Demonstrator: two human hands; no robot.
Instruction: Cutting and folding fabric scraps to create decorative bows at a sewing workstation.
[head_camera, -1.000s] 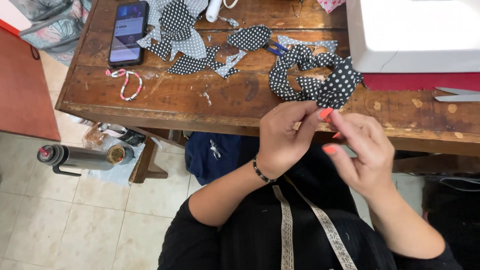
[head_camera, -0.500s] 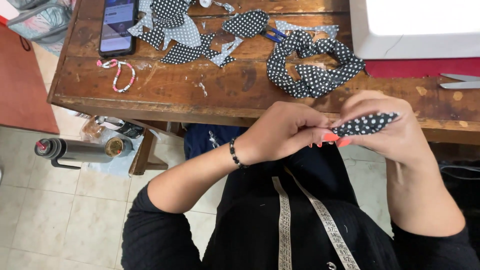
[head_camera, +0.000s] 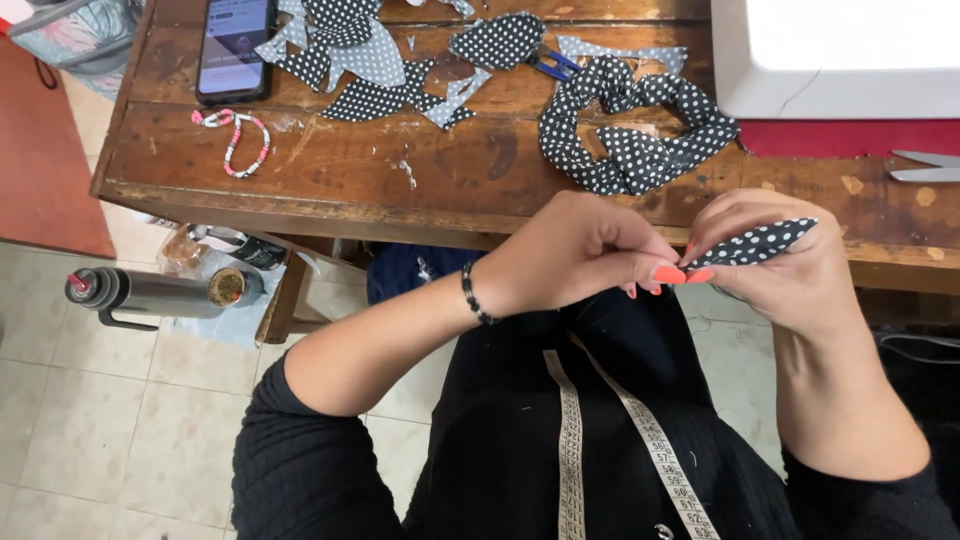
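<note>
both hands closed on the small dotted fabric piece (head_camera: 765, 243), held in the air just in front of the tabletop (head_camera: 400, 185) edge — left hand (head_camera: 575, 255) pinches its near tip, right hand (head_camera: 775, 270) cradles the rest. best done with fingertip pressure only — keep the piece taut and edges aligned.

The cloth strip (head_camera: 765, 243) is black with white dots. At 12 o'clock, the ruffled band (head_camera: 635, 125) has the same dots. The table (head_camera: 340, 175) is brown. The bracelet (head_camera: 245, 140) is pink and white.
</note>
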